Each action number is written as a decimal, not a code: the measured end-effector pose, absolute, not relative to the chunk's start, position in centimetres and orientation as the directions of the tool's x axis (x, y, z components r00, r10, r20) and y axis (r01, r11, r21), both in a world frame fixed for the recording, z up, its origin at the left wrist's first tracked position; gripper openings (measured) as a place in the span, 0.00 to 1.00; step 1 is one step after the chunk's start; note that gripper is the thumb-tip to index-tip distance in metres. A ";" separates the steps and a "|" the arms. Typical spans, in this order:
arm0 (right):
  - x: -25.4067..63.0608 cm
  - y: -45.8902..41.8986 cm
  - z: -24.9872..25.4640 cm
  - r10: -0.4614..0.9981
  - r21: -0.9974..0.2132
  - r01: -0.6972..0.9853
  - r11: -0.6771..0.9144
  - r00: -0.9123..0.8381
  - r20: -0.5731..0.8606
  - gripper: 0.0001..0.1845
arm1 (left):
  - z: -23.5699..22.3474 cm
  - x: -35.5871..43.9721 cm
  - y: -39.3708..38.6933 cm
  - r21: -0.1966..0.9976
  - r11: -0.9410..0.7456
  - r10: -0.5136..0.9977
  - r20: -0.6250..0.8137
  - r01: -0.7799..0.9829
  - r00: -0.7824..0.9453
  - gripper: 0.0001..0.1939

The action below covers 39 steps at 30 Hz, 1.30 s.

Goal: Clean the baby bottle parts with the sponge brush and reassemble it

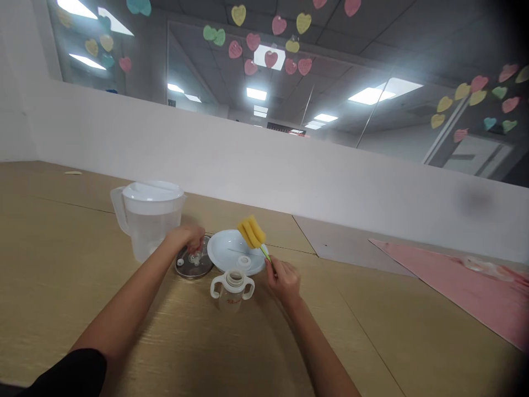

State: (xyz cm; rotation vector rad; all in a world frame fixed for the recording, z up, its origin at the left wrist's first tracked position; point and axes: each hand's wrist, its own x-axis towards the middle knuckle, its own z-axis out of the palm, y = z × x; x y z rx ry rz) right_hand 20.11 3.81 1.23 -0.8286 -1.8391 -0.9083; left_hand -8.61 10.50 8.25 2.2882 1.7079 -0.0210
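Note:
My right hand [285,284] grips the green handle of a yellow sponge bottle brush [251,231], with the sponge head raised over a round white plastic lid [225,251]. A small white cap [244,262] rests on that lid. My left hand [185,237] reaches down over a round metal disc [184,263], its fingers close to a small clear piece [195,257] at the disc's centre. Between my hands stands a two-handled baby bottle [232,289] with no top on it. Left of my left hand is a lidded clear plastic pitcher [147,220].
All of this sits on a light wooden tabletop [82,264] backed by a low white partition [248,154]. A pink sheet [463,281] lies at the right. Paper hearts hang on the glass [273,55] above the partition.

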 end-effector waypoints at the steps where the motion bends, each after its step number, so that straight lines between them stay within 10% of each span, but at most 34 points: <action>1: 20.1 3.8 1.2 0.177 0.243 0.828 0.506 -0.375 0.910 0.09 | 7.7 -8.5 10.7 0.217 -0.248 0.931 -0.217 0.944 0.295 0.09; 23: 20.6 4.1 1.4 0.205 0.125 0.885 0.448 -0.238 0.949 0.12 | 8.9 -3.5 9.4 0.290 -0.563 0.826 0.182 0.774 0.533 0.12; 39: 20.6 4.2 1.5 0.216 0.157 0.878 0.453 -0.278 0.936 0.13 | 4.2 -0.4 10.1 0.259 -0.621 0.780 0.105 0.740 0.617 0.14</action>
